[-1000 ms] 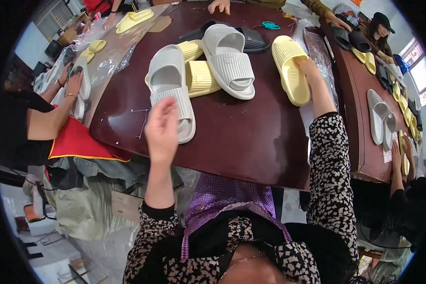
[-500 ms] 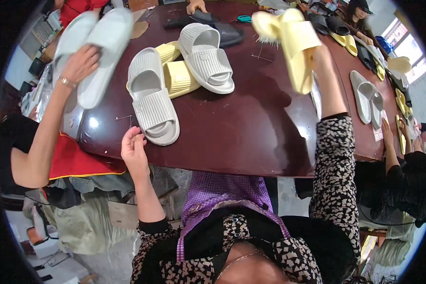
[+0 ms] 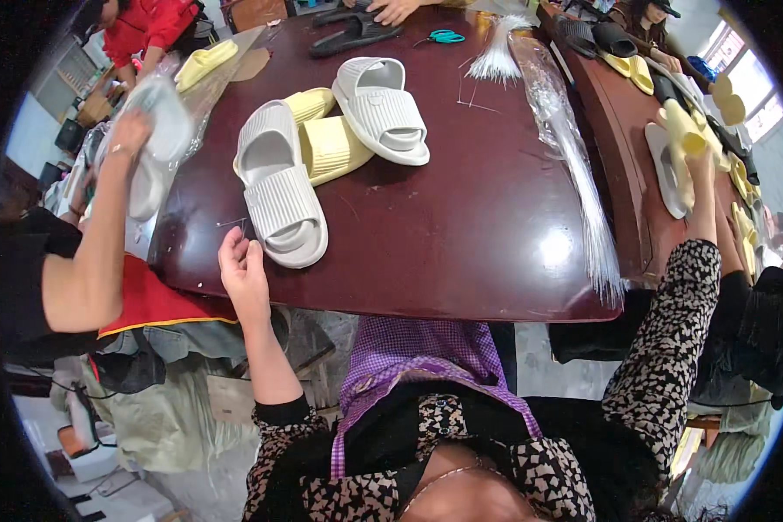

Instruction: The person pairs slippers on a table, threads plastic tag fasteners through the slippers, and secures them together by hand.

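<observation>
The left hand (image 3: 245,271) sits at the near edge of the dark brown table (image 3: 461,235), fingers loosely curled, grasping nothing, fingertips just beside the heel of a pale grey slide sandal (image 3: 278,196). That sandal lies sole down, its long axis running from about five o'clock at the heel toward eleven o'clock, ribbed strap across the near half. Right beside it, at two o'clock, a yellow slide (image 3: 335,148) lies across the table, partly tucked under a second grey slide (image 3: 383,109), whose long axis runs from five o'clock up to eleven o'clock. Another yellow slide (image 3: 309,104) peeks out behind them.

Out at three o'clock, the right hand (image 3: 698,161) is stretched far over to the neighbouring table (image 3: 635,148), fingers clenched around a yellow slide pair (image 3: 683,130) held up on end, long axis roughly twelve to six. Its patterned sleeve (image 3: 670,348) runs back down to the body.

Packaging now: a long clear plastic bag (image 3: 570,157) lies along the right edge of the table, running from twelve o'clock down to five. A bundle of pale plastic ties (image 3: 496,61) fans out at twelve o'clock, teal scissors (image 3: 445,36) just beyond. At ten o'clock a co-worker's hand (image 3: 130,135) presses a grey slide wrapped in a clear bag (image 3: 161,122). More clear bags lie along that left edge, with one more yellow slide (image 3: 204,63) on them.
</observation>
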Demonstrator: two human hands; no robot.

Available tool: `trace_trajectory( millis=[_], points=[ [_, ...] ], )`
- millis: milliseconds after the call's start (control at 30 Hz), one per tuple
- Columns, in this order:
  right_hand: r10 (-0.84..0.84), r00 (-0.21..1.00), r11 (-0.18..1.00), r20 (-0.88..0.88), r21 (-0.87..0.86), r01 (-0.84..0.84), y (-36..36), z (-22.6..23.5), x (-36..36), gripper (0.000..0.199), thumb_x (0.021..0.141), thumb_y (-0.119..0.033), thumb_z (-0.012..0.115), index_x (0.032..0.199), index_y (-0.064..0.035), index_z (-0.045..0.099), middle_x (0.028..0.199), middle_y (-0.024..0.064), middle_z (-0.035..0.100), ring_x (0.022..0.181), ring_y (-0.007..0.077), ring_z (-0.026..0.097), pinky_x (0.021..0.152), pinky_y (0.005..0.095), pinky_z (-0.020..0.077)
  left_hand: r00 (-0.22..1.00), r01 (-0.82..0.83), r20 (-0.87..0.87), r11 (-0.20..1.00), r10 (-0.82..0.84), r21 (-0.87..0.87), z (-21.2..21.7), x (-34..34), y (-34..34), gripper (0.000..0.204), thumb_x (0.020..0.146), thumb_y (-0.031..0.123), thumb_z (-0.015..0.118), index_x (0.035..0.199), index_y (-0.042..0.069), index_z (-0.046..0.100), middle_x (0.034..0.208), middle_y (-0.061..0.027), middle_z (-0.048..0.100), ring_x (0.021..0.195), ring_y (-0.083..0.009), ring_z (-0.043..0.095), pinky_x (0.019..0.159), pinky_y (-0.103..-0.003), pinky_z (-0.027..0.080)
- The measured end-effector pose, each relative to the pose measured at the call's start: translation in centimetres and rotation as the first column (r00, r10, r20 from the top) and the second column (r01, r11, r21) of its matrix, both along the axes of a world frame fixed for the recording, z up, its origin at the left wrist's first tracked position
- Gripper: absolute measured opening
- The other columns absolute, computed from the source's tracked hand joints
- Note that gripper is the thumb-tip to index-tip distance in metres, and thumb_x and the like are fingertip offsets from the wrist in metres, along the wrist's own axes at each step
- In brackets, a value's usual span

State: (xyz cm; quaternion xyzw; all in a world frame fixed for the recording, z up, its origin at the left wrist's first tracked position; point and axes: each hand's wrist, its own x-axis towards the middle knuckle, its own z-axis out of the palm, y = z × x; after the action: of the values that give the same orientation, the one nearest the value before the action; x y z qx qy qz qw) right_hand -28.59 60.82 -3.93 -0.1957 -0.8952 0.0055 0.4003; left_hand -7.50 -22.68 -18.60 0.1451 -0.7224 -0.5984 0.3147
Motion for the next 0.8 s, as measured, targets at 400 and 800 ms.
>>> trace_trajectory(
  millis=[400, 800],
  points=[
    [0.500, 0.864, 0.856, -0.063, -0.117, -0.504, -21.7, 2.7, 3.1, 0.030, 0.085, -0.010, 0.054, 0.113, -0.0012, 0.059, 0.108, 0.0186, 0.062, 0.102, 0.0288, 0.059, 0.089, 0.0341, 0.0448, 0.991, 0.132, 0.105, 0.497, -0.082, -0.858, 6.0, -5.9, -1.6, 0.055, 0.081, 0.011, 0.064, 0.130, 0.000, 0.042, 0.130, -0.0180, 0.046, 0.115, -0.0294, 0.049, 0.091, -0.033, 0.043],
    [0.998, -0.069, -0.034, 0.004, -0.836, -0.547, -45.9, -0.4, 13.6, 0.038, 0.088, -0.009, 0.057, 0.123, 0.0009, 0.050, 0.111, 0.0112, 0.061, 0.101, 0.0170, 0.057, 0.087, 0.0294, 0.0453, 0.893, 0.154, 0.418, 0.757, 0.170, -0.635, 12.2, -13.9, -0.8, 0.058, 0.079, 0.013, 0.046, 0.132, -0.005, 0.033, 0.120, -0.0329, 0.050, 0.112, -0.0437, 0.050, 0.096, -0.043, 0.039]
  ],
)
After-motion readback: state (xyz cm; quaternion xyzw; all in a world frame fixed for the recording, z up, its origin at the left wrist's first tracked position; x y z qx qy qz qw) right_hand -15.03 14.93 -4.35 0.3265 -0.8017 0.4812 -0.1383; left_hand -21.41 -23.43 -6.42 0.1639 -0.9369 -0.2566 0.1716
